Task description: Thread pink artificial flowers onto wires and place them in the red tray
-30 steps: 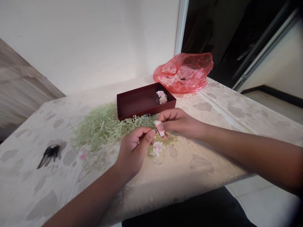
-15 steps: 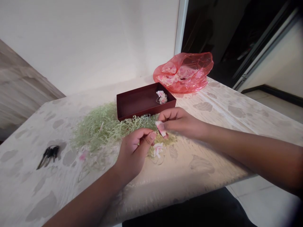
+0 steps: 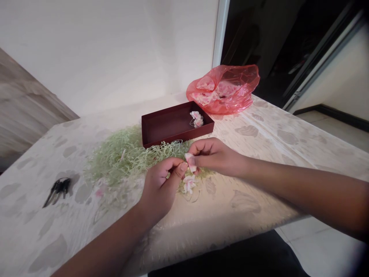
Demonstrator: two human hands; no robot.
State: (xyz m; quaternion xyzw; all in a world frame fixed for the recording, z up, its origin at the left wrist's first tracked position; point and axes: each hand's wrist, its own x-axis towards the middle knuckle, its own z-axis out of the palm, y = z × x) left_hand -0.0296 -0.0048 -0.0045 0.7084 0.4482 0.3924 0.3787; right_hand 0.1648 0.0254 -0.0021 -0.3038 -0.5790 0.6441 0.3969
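Observation:
Between the fingers of my right hand (image 3: pixel 215 156) is a pink and white artificial flower (image 3: pixel 190 161). My left hand (image 3: pixel 164 182) is pinched right beside that flower; what its fingertips hold is too small to make out. Just below the fingers hangs or lies a second pale flower (image 3: pixel 189 184), with a thin looped strand under it. Behind my hands spreads a heap of light green shredded filler (image 3: pixel 123 157). A dark maroon open box (image 3: pixel 170 125) stands beyond it, with white-pink flowers (image 3: pixel 196 119) in its right end.
A crumpled red plastic bag (image 3: pixel 227 92) with pink and white flowers inside sits at the back right. Black keys (image 3: pixel 57 190) lie on the left of the patterned tablecloth (image 3: pixel 52 246). A white wall (image 3: pixel 115 54) rises behind the table.
My right hand has moved slightly left and down with its flower, closing the gap to my left hand. The lower flower has shifted a little left.

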